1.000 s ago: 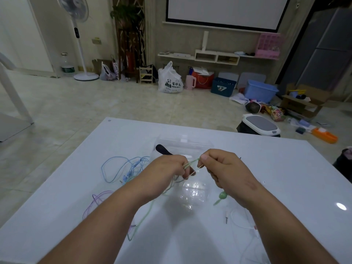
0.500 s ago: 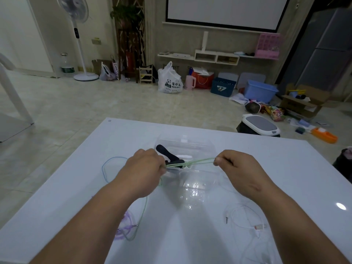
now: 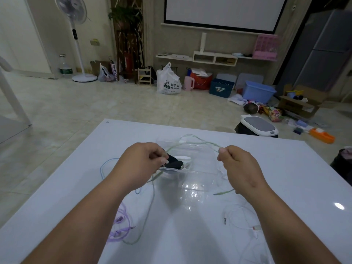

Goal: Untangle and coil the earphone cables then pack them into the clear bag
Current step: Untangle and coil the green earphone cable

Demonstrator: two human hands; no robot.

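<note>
A second ago our two grips were nearly touching on the green cable (image 3: 198, 143). Half a second ago they had drawn apart with the strand tight between them. Now they are wider apart again, and the strand has slackened into a couple of loose arcs that rise beyond the grips. We judge the knot is giving and a free length is coming out, so coiling can begin soon. Nothing is coiled yet, and none of these loose cables is packed. The left hand (image 3: 142, 164) pinches the cable between thumb and forefinger, and the right hand (image 3: 238, 166) pinches it the same way with its other fingers curled in. Between the grips the cable's long axis runs side to side, bowing away from us. From the left grip a long tail drops toward us and ends in a loop on the table (image 3: 285, 168). A short green end pokes out below the right grip, its tip pointing toward the left one. The bag (image 3: 200, 180) lies flat under and between the grips, with a black thing (image 3: 174, 162) inside, just beside the left grip. A blue cable (image 3: 103, 166) lies outside the left grip, a purple cable (image 3: 122, 225) below it, and a white cable (image 3: 240, 216) below the right grip.
</note>
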